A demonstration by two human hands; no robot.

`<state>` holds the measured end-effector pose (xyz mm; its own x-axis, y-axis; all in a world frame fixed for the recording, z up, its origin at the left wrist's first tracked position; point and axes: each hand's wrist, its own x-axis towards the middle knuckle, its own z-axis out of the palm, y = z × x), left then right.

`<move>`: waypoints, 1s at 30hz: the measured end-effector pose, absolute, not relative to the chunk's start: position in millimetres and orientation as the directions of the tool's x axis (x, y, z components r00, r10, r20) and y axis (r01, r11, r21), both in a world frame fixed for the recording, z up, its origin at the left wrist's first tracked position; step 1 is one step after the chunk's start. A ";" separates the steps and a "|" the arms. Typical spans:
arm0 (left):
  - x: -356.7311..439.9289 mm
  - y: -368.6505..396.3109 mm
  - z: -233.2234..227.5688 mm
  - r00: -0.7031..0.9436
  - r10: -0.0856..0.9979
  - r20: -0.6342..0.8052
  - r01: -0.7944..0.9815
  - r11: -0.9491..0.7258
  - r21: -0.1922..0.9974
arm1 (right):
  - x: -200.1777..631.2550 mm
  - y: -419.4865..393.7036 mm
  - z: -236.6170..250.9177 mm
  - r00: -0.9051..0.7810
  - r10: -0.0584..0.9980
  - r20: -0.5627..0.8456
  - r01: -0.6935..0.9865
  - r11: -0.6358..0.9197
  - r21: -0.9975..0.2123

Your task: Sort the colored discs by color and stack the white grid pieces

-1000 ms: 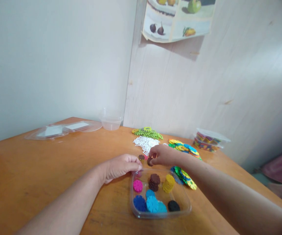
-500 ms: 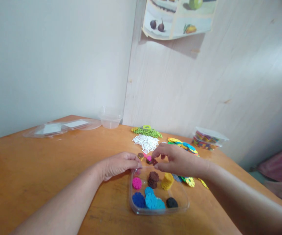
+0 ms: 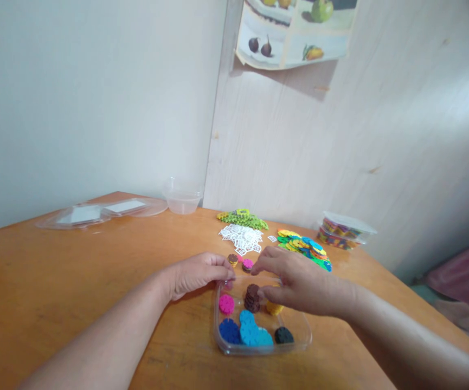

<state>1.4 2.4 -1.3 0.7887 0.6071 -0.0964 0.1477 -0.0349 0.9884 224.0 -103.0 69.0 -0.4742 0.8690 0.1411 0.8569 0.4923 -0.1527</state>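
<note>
A clear plastic container [image 3: 262, 349] lies before me with notched plastic discs inside: a pink disc [image 3: 226, 304], a brown stack [image 3: 252, 299], a yellow stack [image 3: 274, 307], a dark blue disc [image 3: 229, 330], light blue discs [image 3: 249, 330] and a black disc [image 3: 283, 335]. At its far left corner, my left hand [image 3: 201, 275] has its fingers closed on the rim. My right hand [image 3: 295, 277] hovers over the far side, thumb and forefinger apart beside the brown stack, and partly hides the yellow one. Small stacks, one brown-topped [image 3: 232, 260] and one pink-topped [image 3: 247, 265], sit just beyond the rim.
Farther back lie white lattice pieces [image 3: 241, 238], green pieces [image 3: 244, 219] and a heap of multicoloured discs [image 3: 305, 248]. Filled clear boxes [image 3: 345, 230] stand at the right. A clear tub [image 3: 182, 196] and flat lids [image 3: 82, 214] rest along the wall.
My right hand has moved toward me, from the small stacks beyond the rim to the brown stack inside. The loose brown disc by the pink-topped stack no longer shows. My left hand stays put.
</note>
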 end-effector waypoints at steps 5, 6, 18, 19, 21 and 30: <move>0.8 1.1 -1.3 0.791 0.602 -0.107 0.139 -0.008 0.990 | 221.4 -80.1 73.7 -0.422 0.891 0.167 0.878 0.448 -0.168; 0.5 0.6 -0.9 0.790 0.603 -0.109 0.138 -0.002 0.990 | 220.2 -72.4 72.9 -0.407 0.899 0.160 0.886 0.432 -0.171; -0.9 9.4 -2.8 0.728 0.685 -0.039 0.050 0.004 0.999 | 201.4 1.6 45.9 -0.364 0.930 -0.058 0.930 0.359 -0.074; -0.7 9.6 -3.5 0.728 0.685 -0.041 0.052 0.005 0.999 | 201.0 3.3 45.4 -0.357 0.932 -0.062 0.933 0.353 -0.066; -0.3 9.7 -4.4 0.732 0.680 -0.043 0.054 0.005 0.999 | 200.3 5.8 44.8 -0.346 0.936 -0.072 0.938 0.343 -0.052; -0.7 9.6 -3.3 0.729 0.683 -0.050 0.053 0.015 0.998 | 199.9 6.7 44.9 -0.341 0.937 -0.076 0.939 0.335 -0.079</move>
